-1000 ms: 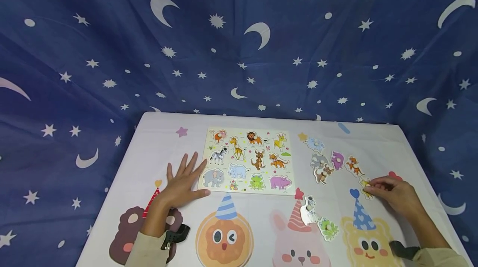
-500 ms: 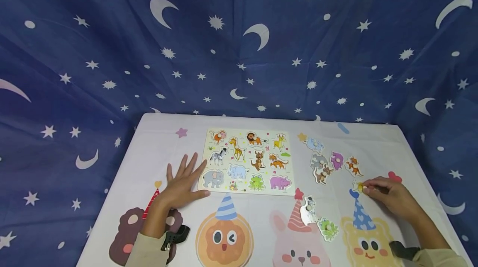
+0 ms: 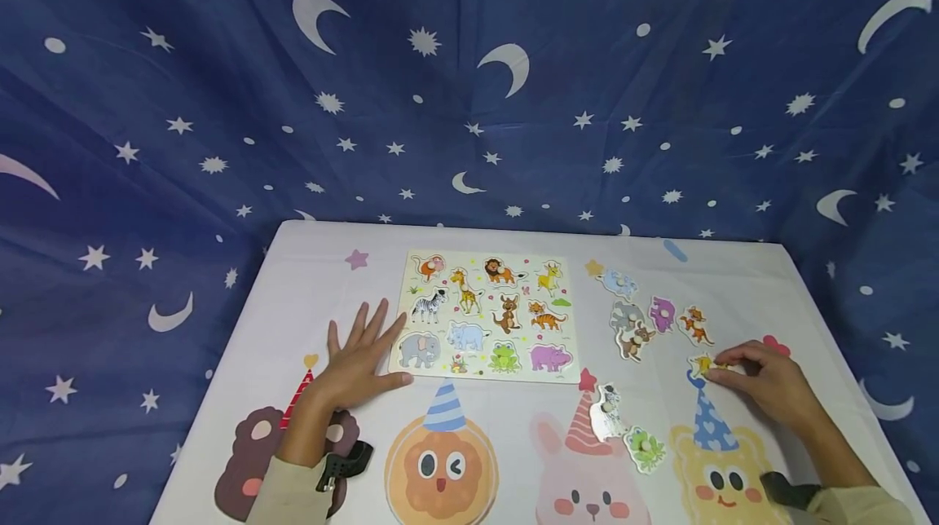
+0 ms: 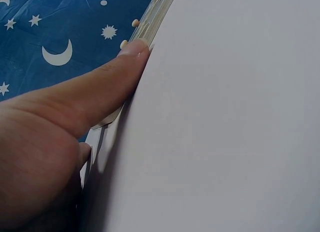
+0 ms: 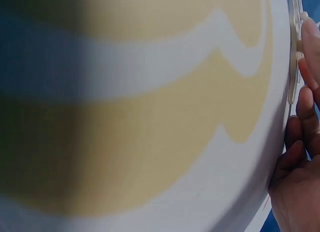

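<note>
A wooden animal puzzle board [image 3: 487, 329] lies on the table. My left hand [image 3: 352, 370] is spread flat at its left side, thumb and fingertips on the board's edge; the left wrist view shows the thumb [image 4: 107, 87] against that edge. My right hand [image 3: 773, 386] pinches a yellow animal puzzle piece [image 3: 702, 365], low over the table at the right, its fingertips partly covering it. From the right wrist, the fingers [image 5: 306, 95] show only at the right border, beside thin pieces seen edge-on. Close by lie a tiger piece [image 3: 695, 325] and a purple hippo piece [image 3: 662, 315].
Right of the board lie a blue rhino piece [image 3: 619, 284], a grey elephant piece [image 3: 626, 314] and an overlapping kangaroo piece [image 3: 634, 341]. Nearer the front are a zebra piece [image 3: 606, 415] and a frog piece [image 3: 645, 450]. A blue star-patterned cloth [image 3: 469, 101] hangs behind the table.
The yellow animal piece has shifted a little left and turned from upright to lying sideways under the right fingers. My left hand and the board have stayed put.
</note>
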Demonstrator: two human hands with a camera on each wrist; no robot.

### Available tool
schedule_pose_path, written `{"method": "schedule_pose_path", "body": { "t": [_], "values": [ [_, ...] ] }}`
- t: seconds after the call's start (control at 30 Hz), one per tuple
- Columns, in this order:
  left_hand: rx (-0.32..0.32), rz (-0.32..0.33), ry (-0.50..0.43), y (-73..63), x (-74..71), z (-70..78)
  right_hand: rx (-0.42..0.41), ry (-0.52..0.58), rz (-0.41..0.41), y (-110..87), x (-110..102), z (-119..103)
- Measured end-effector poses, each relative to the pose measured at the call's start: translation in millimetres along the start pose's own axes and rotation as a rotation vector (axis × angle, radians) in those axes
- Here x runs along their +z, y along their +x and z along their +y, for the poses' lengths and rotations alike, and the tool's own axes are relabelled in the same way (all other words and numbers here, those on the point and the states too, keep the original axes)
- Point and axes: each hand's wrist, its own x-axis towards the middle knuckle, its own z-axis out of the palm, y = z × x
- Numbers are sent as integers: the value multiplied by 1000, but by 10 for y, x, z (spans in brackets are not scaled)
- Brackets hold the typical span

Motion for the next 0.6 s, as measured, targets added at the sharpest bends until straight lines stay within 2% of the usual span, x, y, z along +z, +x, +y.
{"method": "schedule_pose_path", "body": {
  "t": [0.13, 0.37, 0.6],
  "values": [
    [1, 0, -3, -1, 1, -2, -25, 5, 20, -2, 19, -31],
    [8, -3, 0, 10, -1, 7, -110, 32, -15, -25, -5, -35],
    [5, -1, 4, 1, -5, -1, -66, 56, -14, -4, 9, -3]
  ]
}}
